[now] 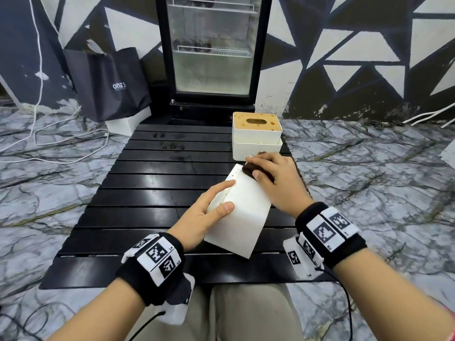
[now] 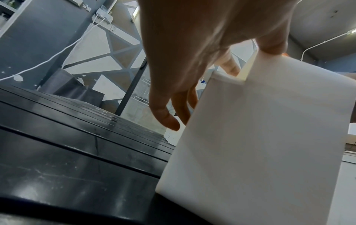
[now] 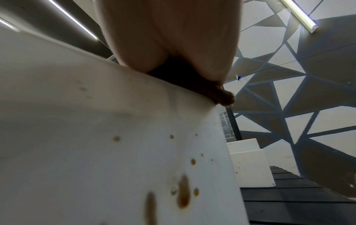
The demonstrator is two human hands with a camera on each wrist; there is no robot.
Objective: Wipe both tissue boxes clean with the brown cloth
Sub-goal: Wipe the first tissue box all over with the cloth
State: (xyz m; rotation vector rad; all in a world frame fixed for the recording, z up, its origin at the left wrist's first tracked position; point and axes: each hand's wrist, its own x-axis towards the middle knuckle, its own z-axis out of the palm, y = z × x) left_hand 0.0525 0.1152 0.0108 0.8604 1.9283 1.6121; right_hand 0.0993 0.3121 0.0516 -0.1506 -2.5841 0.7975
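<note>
Fingers of the left hand [image 1: 204, 215] grip the near tissue box [image 1: 242, 217]; right hand [image 1: 275, 178] at one o'clock clutches the brown cloth [image 1: 248, 169] on it.

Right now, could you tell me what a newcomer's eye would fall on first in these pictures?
Probably the white tissue box tilted at the middle of the black slatted table, steadied by the left hand while the right hand presses the brown cloth onto its far end. Next, the second tissue box behind it, its tan top blotched with brown stains.
</note>
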